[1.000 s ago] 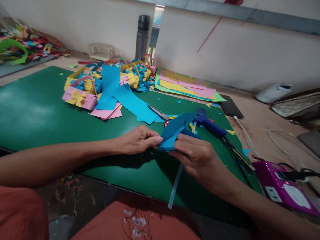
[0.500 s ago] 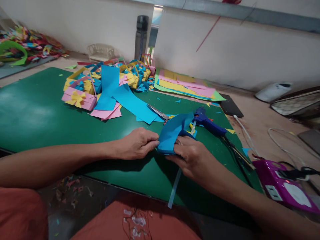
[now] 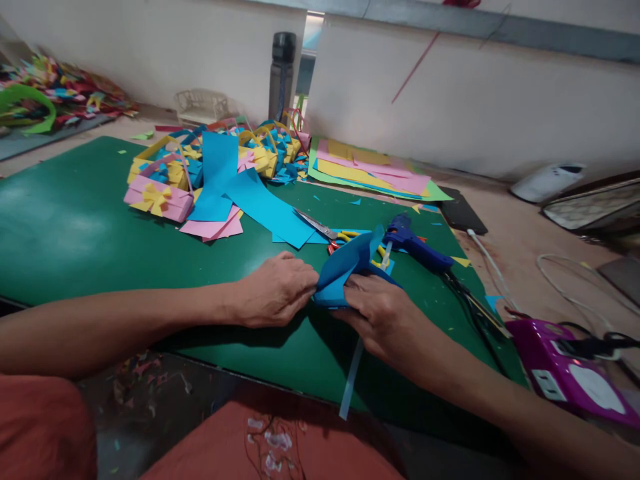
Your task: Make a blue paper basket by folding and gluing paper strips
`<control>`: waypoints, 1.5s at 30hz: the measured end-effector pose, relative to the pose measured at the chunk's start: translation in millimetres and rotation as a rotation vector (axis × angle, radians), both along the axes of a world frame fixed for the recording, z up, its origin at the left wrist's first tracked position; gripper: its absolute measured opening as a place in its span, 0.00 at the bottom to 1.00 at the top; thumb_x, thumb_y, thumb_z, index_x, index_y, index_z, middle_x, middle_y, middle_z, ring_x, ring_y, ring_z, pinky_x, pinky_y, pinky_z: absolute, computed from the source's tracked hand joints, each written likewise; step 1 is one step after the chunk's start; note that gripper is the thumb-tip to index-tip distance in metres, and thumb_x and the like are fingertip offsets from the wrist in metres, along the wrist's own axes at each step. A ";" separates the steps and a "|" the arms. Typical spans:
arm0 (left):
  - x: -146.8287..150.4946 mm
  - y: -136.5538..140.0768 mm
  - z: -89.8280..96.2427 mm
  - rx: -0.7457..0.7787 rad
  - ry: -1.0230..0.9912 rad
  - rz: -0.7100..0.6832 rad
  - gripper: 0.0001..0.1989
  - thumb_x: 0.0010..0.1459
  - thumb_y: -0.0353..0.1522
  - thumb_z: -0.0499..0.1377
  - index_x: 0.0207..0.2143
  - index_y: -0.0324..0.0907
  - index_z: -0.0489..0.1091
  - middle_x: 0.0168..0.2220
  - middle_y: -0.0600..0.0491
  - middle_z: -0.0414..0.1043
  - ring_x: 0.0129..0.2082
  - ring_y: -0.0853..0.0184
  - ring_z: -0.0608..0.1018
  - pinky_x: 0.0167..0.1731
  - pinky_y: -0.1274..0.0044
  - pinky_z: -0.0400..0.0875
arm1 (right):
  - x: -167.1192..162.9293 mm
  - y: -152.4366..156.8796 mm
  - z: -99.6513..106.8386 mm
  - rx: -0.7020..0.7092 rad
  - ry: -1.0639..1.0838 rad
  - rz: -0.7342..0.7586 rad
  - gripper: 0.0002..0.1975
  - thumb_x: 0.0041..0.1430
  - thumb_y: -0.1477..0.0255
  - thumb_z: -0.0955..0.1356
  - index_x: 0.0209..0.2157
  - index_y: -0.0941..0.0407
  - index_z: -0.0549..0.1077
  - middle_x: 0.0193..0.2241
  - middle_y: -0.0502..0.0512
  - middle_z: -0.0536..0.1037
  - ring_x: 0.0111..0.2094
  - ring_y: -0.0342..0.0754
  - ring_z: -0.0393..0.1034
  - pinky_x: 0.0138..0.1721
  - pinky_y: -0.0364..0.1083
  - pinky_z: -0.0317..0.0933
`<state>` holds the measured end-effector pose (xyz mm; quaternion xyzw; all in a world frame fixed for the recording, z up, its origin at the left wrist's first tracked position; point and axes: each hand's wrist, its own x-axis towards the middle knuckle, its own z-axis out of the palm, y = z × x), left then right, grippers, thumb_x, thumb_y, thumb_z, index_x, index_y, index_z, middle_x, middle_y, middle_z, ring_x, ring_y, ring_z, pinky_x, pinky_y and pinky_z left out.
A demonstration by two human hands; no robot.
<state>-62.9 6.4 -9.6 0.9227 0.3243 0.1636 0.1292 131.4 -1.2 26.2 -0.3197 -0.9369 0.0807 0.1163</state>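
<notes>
A folded piece of blue paper is held between my two hands above the green table. My left hand pinches its left edge with bent fingers. My right hand grips it from the right, its fingertips partly tucked inside the fold. Below my right hand a pale narrow strip hangs past the table edge; its upper end is hidden. Just behind the paper lie scissors with yellow and red handles, and a blue glue gun with a glue stick in its back.
Small paper baskets and blue sheets lie at the back left of the green table. Behind are stacked coloured sheets, a dark bottle and a phone. A purple power strip with cables sits at right.
The blue paper's upper flap has folded in and tilted, uncovering more of the scissors' handles. My left fingers have curled tighter at its left edge. The hanging strip has shifted slightly right.
</notes>
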 end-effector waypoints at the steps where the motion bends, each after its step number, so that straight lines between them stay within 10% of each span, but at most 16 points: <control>1: 0.1 -0.3 0.2 0.008 0.011 -0.007 0.12 0.61 0.29 0.41 0.31 0.39 0.62 0.31 0.49 0.69 0.32 0.65 0.68 0.38 0.71 0.60 | -0.2 0.0 0.0 0.003 -0.003 0.001 0.09 0.57 0.79 0.63 0.24 0.57 0.69 0.26 0.54 0.73 0.28 0.44 0.66 0.29 0.43 0.58; 15: 1.3 -8.9 1.7 0.029 0.035 0.068 0.10 0.59 0.28 0.42 0.31 0.39 0.62 0.31 0.48 0.70 0.30 0.65 0.68 0.31 0.73 0.62 | -11.7 -0.1 7.4 0.062 -0.248 -0.076 0.06 0.53 0.82 0.65 0.26 0.58 0.70 0.26 0.56 0.76 0.28 0.48 0.70 0.25 0.43 0.54; 27: 2.3 -14.4 9.9 -0.163 -0.469 0.029 0.14 0.53 0.23 0.47 0.39 0.37 0.68 0.32 0.51 0.72 0.29 0.71 0.70 0.31 0.79 0.64 | -29.4 1.1 21.9 0.010 -0.583 -0.192 0.07 0.53 0.81 0.65 0.31 0.58 0.75 0.29 0.59 0.79 0.30 0.50 0.73 0.22 0.44 0.43; 45: 0.3 -11.5 13.9 -0.405 -0.606 0.054 0.16 0.57 0.31 0.48 0.43 0.36 0.71 0.27 0.55 0.66 0.26 0.73 0.64 0.27 0.81 0.61 | -29.8 -3.6 16.9 0.112 -0.559 -0.165 0.10 0.53 0.83 0.61 0.32 0.59 0.72 0.26 0.59 0.78 0.27 0.49 0.72 0.21 0.46 0.40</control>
